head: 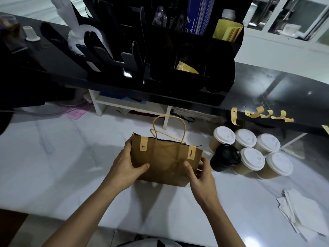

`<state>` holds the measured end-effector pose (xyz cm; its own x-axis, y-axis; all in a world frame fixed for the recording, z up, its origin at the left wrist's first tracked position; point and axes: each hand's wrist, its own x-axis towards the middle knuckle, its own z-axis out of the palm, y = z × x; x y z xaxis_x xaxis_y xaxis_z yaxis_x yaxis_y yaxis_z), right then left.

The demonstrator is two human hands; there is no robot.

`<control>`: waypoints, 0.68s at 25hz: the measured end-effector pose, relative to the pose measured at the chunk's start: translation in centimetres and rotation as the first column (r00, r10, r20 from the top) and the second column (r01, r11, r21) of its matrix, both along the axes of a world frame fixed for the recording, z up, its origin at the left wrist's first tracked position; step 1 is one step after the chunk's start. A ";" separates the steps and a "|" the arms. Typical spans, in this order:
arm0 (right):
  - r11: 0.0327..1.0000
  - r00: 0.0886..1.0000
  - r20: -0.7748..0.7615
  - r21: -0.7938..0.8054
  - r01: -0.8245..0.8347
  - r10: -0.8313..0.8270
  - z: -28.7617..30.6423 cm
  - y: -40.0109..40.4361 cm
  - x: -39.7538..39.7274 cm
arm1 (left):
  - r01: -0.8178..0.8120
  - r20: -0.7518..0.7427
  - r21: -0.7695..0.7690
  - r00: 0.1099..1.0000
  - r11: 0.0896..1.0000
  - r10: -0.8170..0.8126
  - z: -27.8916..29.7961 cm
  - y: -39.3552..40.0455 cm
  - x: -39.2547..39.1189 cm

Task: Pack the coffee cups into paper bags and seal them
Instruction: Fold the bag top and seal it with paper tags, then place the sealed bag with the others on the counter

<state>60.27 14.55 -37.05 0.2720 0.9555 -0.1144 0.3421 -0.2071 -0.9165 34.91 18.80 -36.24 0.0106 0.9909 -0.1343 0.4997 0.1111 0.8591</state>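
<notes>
White marble-patterned counter [53,166] carries everything, and a glossy black raised shelf [258,90] runs along its far side. At far left on that shelf stands a small white plastic fitting [32,34], and next to it a black slotted organizer [142,56] with white lids or napkins in its left slots and blue and yellow packets in its right compartments.

Near the middle of the counter, the left hand [126,166] grips the left side of a brown paper bag [165,163], thumb on the near face and fingers wrapped round the side edge. The bag stands upright with its top pressed closed; its twisted paper handles [169,129] stick up above the mouth. Two tan sticker strips are folded over the top edge, one by the left corner [143,144] and one by the right corner [191,152], the latter printed with small dark lettering. The right hand [201,173] holds the bag's right side, thumb on the front and fingers curled round the edge.

Just right of the bag sits a cluster of lidded paper coffee cups [252,154], touching one another: five with white lids and one black-lidded cup [225,157] closest to the bag. Above them, more tan sticker strips [263,114] hang from the black shelf's front edge. At far right lies a loose stack of white paper napkins [302,213].
</notes>
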 end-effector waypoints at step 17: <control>0.993 0.990 -0.133 0.099 0.069 -0.055 2.3 -1.3 -1.9 | -0.006 0.096 0.086 0.995 0.996 -0.002 0.9 -0.7 -0.8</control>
<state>58.41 13.27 -34.74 0.3203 0.9457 -0.0547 0.2079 -0.1265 -0.9699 34.14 18.14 -35.32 0.0174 0.9988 -0.0465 0.4143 0.0351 0.9095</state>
